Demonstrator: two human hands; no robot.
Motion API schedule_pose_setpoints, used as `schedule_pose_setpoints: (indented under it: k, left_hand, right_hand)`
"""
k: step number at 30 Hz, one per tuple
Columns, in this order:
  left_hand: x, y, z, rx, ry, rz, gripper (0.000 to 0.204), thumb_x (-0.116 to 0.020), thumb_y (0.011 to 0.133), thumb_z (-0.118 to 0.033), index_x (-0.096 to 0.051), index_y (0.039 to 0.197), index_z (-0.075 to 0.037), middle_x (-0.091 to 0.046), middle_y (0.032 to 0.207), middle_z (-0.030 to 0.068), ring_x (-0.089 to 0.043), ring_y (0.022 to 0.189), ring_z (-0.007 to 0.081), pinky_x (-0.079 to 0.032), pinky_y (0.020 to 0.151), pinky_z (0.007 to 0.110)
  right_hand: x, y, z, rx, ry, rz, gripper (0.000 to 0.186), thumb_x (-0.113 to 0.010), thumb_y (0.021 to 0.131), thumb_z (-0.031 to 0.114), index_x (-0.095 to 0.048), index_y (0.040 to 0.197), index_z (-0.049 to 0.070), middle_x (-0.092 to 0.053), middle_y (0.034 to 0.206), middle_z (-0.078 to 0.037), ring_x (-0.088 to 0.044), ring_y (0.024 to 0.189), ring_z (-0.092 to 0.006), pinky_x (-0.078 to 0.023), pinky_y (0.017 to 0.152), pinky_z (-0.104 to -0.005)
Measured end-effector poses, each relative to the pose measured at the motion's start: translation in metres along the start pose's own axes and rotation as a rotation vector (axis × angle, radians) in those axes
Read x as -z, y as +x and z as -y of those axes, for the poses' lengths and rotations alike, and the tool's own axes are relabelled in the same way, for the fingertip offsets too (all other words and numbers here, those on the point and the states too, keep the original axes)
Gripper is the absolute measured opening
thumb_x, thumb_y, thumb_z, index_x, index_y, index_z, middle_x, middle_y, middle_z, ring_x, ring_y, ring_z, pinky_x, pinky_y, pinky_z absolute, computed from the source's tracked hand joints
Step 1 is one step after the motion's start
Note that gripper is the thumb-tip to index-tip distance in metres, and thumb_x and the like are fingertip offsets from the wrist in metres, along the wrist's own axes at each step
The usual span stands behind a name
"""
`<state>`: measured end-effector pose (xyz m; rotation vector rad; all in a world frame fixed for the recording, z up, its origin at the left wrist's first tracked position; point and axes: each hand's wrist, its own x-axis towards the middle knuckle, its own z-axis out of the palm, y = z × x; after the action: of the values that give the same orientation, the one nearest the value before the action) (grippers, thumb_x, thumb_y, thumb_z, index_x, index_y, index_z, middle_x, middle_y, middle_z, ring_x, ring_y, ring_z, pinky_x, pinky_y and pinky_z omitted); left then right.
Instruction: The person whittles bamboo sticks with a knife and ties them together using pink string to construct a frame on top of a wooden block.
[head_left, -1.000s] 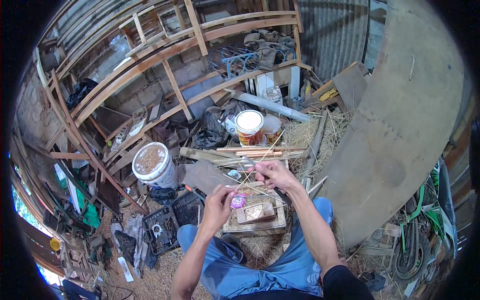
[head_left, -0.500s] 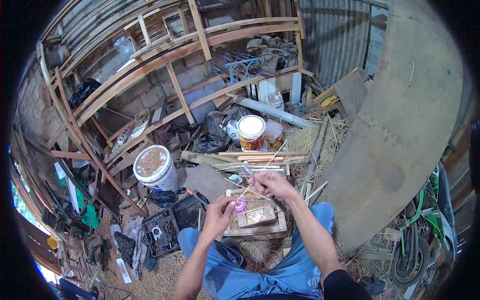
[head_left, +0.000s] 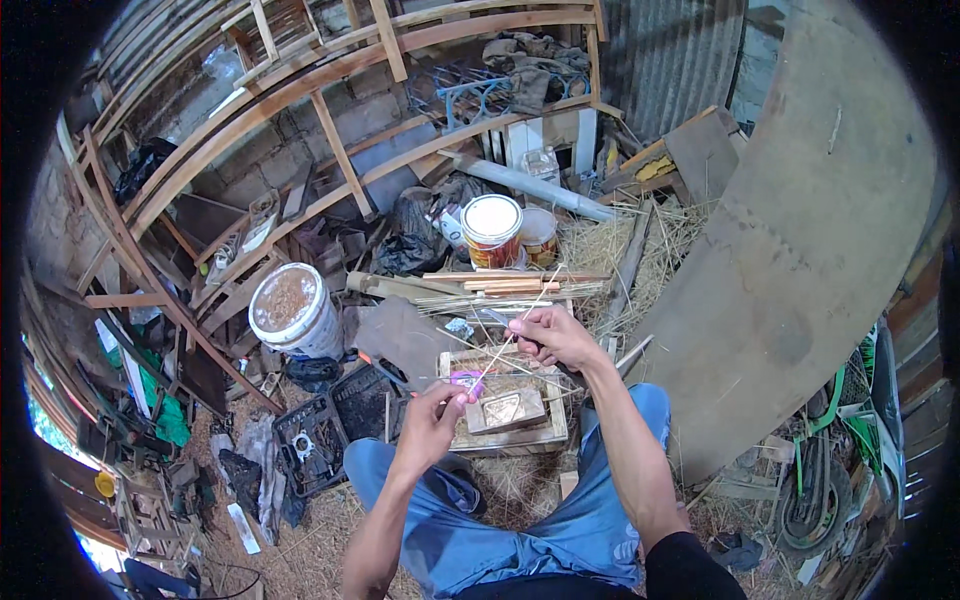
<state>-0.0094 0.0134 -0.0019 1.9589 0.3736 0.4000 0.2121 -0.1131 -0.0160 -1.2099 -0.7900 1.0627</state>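
Observation:
A long, thin pale strip of bamboo or wood (head_left: pixel 499 352) slants up and to the right from my left hand (head_left: pixel 430 420), whose fingers pinch its lower end. My right hand (head_left: pixel 553 338) is closed around a small knife (head_left: pixel 493 316), its grey blade pointing left beside the strip. The knife's handle is mostly hidden in my fist. Under my hands stands a low wooden crate (head_left: pixel 550 437), with a wooden block (head_left: pixel 507 410) on top. A purple object (head_left: pixel 466 379) shows just behind my left fingertips, partly covered. More thin strips (head_left: pixel 470 340) lie across the crate's far side.
Behind the crate lies a bundle of wooden sticks (head_left: pixel 505 284), near a paint bucket (head_left: pixel 491 232). A white bucket of brown material (head_left: pixel 295 312) stands left, above an open black tool case (head_left: pixel 335 425). A large board (head_left: pixel 790 300) leans along the right.
The whole view has shifted slightly, so the scene sits higher and further left. My right hand has turned the knife blade flatter toward the left. More of the purple object shows.

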Motion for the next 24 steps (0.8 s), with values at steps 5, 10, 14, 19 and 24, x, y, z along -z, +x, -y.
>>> schedule_pose_setpoints:
  k: [5,10,14,19,24]
  left_hand:
    - [0.008,-0.012,0.002,0.056,0.051,-0.007,0.014,-0.056,0.09,-0.012,-0.065,0.091,-0.001,-0.055,0.079,0.0014,-0.048,0.073,0.0088,-0.039,0.066,0.023]
    - [0.01,-0.019,0.007,-0.034,0.131,0.012,0.012,-0.056,0.088,-0.008,-0.064,0.092,0.0,-0.06,0.079,0.0091,-0.055,0.071,0.0162,-0.044,0.065,0.028]
    - [0.026,-0.03,0.005,0.008,0.185,0.002,0.013,-0.056,0.089,-0.008,-0.063,0.091,0.001,-0.059,0.078,0.0089,-0.054,0.066,0.0149,-0.043,0.061,0.028]
    - [0.04,-0.026,0.024,0.099,0.08,-0.061,0.016,-0.053,0.091,-0.012,-0.064,0.093,0.0,-0.061,0.083,0.0021,-0.05,0.071,0.0084,-0.042,0.064,0.023]
    - [0.012,-0.003,0.022,0.004,0.074,-0.099,0.019,-0.052,0.093,-0.014,-0.064,0.097,0.0,-0.058,0.072,0.0032,-0.05,0.066,0.0082,-0.042,0.059,0.024]
  right_hand:
    - [0.02,0.005,-0.001,-0.009,0.054,-0.345,0.033,-0.057,0.092,0.031,-0.059,0.1,0.0,-0.043,0.058,0.005,-0.029,0.042,-0.0012,-0.02,0.037,-0.018]
    - [0.031,0.004,-0.004,-0.019,0.026,-0.311,0.031,-0.053,0.093,0.029,-0.059,0.103,0.0,-0.041,0.059,0.006,-0.029,0.043,-0.0018,-0.021,0.037,-0.0188]
    - [0.05,0.006,-0.006,0.108,0.126,-0.655,0.034,-0.048,0.095,0.03,-0.059,0.107,0.0,-0.037,0.059,0.008,-0.029,0.044,-0.0009,-0.021,0.037,-0.0182]
    - [0.047,-0.016,0.014,0.157,0.223,-0.609,0.034,-0.045,0.096,0.028,-0.06,0.109,0.0,-0.037,0.06,0.008,-0.03,0.045,-0.0015,-0.025,0.039,-0.017]
    - [-0.061,-0.004,-0.011,-0.015,0.12,-0.039,0.033,-0.052,0.094,0.031,-0.058,0.111,0.003,-0.043,0.06,0.004,-0.034,0.046,-0.0027,-0.025,0.039,-0.0174]
